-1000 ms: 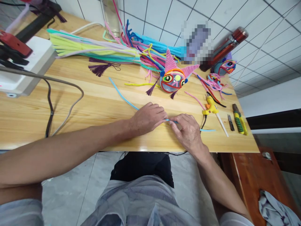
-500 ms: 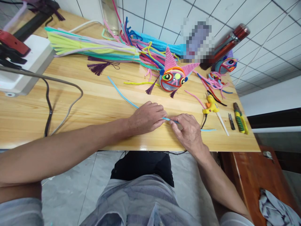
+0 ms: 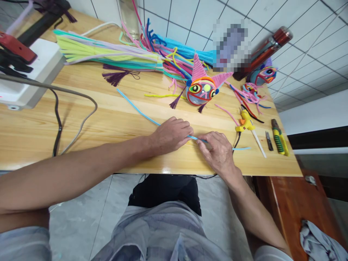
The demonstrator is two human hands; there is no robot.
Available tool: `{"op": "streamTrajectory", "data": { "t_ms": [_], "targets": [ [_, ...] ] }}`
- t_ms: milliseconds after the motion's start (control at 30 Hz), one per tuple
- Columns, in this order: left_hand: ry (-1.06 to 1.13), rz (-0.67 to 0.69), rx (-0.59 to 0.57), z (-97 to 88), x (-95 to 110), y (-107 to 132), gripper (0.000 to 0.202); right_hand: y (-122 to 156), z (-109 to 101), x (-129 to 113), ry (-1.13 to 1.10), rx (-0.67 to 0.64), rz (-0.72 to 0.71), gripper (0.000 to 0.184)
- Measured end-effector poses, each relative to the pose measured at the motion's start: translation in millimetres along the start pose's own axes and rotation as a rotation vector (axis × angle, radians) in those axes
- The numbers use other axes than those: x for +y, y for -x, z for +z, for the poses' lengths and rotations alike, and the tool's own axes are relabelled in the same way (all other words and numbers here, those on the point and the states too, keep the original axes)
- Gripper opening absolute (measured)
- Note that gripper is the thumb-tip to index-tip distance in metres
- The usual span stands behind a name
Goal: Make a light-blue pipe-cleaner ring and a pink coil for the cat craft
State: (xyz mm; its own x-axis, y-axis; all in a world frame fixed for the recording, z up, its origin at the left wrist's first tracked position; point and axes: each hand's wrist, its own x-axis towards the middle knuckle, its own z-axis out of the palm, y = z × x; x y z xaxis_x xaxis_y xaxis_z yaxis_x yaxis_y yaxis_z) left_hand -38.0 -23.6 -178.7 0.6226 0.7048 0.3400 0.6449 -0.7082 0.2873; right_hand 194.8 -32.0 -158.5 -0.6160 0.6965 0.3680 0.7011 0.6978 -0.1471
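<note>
A light blue pipe cleaner [image 3: 138, 109] runs through both of my hands above the table's front part. My left hand [image 3: 172, 135] is closed round it, and a long end sticks out to the upper left. My right hand [image 3: 216, 148] pinches it between thumb and fingers a short gap away; its other end shows beyond that hand at the right. Just behind my hands stands a mask-like craft figure [image 3: 199, 95] with pink horns, coloured eyes and dark purple tassels. A yellow pipe cleaner [image 3: 163, 95] lies to its left.
Bundled pipe cleaners [image 3: 108, 52] lie along the back. At the right are a yellow glue gun [image 3: 246, 123], a small cutter [image 3: 269, 140], green-yellow pliers [image 3: 277, 137] and a red flask [image 3: 262, 54]. A white box [image 3: 35, 83] and cables [image 3: 81, 95] occupy the left.
The long left end of the blue pipe cleaner has swung slightly to the left. Both hands keep their grip in nearly the same place; the view has shifted a little.
</note>
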Motion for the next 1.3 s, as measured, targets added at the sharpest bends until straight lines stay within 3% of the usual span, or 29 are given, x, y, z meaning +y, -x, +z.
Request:
{"op": "streamTrajectory", "data": {
  "t_ms": [1300],
  "targets": [
    [-0.034,-0.031,-0.009,6.2,-4.1,0.1,0.016,3.8,4.1,4.6,-0.019,0.002,-0.005,0.014]
  ]
}}
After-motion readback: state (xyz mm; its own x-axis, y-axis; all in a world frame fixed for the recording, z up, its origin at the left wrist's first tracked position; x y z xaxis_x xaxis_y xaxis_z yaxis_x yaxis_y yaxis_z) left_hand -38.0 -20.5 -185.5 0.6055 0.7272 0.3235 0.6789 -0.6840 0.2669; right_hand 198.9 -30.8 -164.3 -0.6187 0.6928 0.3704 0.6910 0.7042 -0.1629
